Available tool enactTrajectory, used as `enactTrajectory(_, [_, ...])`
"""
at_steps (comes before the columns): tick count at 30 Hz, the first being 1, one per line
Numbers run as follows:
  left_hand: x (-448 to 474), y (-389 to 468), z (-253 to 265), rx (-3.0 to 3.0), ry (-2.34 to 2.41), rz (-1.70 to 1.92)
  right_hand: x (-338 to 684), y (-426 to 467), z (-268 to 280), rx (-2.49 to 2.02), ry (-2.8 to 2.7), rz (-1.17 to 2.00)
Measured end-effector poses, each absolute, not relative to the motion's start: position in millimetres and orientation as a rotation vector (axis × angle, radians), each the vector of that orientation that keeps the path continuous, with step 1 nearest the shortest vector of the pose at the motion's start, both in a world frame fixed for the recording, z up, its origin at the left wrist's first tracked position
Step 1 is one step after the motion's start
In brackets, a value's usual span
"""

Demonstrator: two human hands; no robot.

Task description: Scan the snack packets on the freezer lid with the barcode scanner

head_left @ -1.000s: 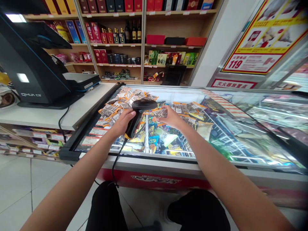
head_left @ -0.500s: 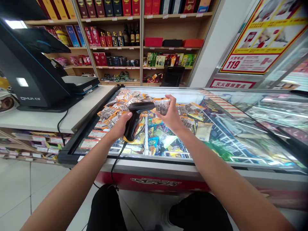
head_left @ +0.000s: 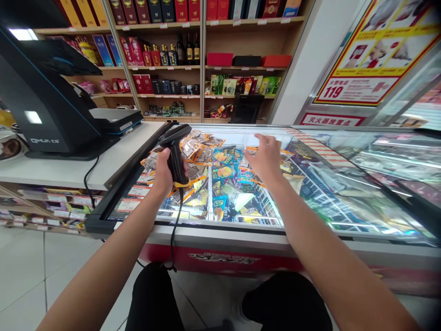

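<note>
My left hand (head_left: pixel 165 172) is wrapped round the handle of a black barcode scanner (head_left: pixel 177 158), tilted above the freezer's left side; its cable hangs down over the front edge. Beneath the scanner, silvery snack packets with orange edges (head_left: pixel 193 147) lie heaped on the glass top. My right hand (head_left: pixel 267 158) is over a smaller group of the same packets (head_left: pixel 251 177) on the right, its thumb and fingers apart. It partly hides those packets, and its fingertips are at or just above them.
The chest freezer (head_left: pixel 223 230) holds colourful bags in wire baskets under its glass. On the left, a counter (head_left: pixel 138 142) carries a black checkout scale (head_left: pixel 58 105). Shelves with boxes and bottles (head_left: pixel 188 48) stand behind. A fire-safety poster (head_left: pixel 372 50) hangs at right.
My left hand has moved left with the scanner, which has turned. My right hand has gone right with a packet to the right group, and its fingers are now apart.
</note>
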State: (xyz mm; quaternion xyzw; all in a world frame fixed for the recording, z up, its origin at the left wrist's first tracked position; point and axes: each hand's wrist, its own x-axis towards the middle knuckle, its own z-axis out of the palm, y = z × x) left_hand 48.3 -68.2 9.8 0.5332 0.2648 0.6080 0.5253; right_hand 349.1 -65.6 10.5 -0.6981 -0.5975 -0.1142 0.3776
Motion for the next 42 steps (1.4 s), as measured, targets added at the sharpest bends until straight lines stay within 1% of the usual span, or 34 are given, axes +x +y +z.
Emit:
enactTrajectory(1, [48.1, -67.8, 9.5, 1.273, 0.638, 1.448, 337.9, -62.9, 10.6, -1.678, -1.575, -0.123])
enactTrajectory(3, [47.7, -67.7, 8.6, 1.270, 0.634, 1.425, 312.6, -54.1, 8.9, -1.593, -1.561, 0.463])
enactTrajectory(4, [47.5, -67.8, 8.1, 1.269, 0.629, 1.407, 300.4, -48.4, 7.3, -1.619, -1.472, 0.694])
enactTrajectory(5, [47.2, -68.0, 7.7, 1.267, 0.623, 1.386, 289.4, -42.2, 5.5, -1.638, -1.399, 0.826])
enactTrajectory(7, [47.0, -69.0, 7.1, 1.269, 0.618, 1.349, 273.0, -29.8, 2.2, -1.648, -1.315, 0.945])
enactTrajectory(11, [48.6, -71.6, 6.5, 1.310, 0.624, 1.286, 261.6, -13.1, -0.5, -1.604, -1.239, 1.030])
enactTrajectory(17, [51.2, -74.0, 7.0, 1.334, 0.614, 1.250, 278.1, -27.2, 3.3, -1.503, -1.143, 1.125])
enactTrajectory(20, [51.3, -74.7, 7.8, 1.354, 0.624, 1.238, 289.1, -41.3, 9.4, -1.476, -1.116, 1.069])
enactTrajectory(25, [49.2, -74.0, 5.6, 1.415, 0.639, 1.153, 292.9, -44.7, 15.5, -1.542, -1.261, 0.887])
enactTrajectory(32, [48.6, -73.0, 2.0, 1.466, 0.651, 1.075, 289.7, -38.2, 12.5, -1.505, -1.270, 0.905])
enactTrajectory(34, [48.6, -73.7, 2.5, 1.459, 0.647, 1.091, 291.9, -38.3, 15.1, -1.535, -1.294, 0.855])
enactTrajectory(36, [48.1, -74.1, 3.8, 1.447, 0.643, 1.123, 299.9, -38.5, 18.8, -1.602, -1.331, 0.656])
enactTrajectory(40, [45.0, -72.9, 7.9, 1.376, 0.621, 1.289, 334.0, -40.3, 23.0, -1.885, -1.395, 0.084])
enactTrajectory(42, [43.1, -71.9, 10.1, 1.322, 0.615, 1.377, 351.5, -42.0, 22.1, -2.072, -1.422, -0.047])
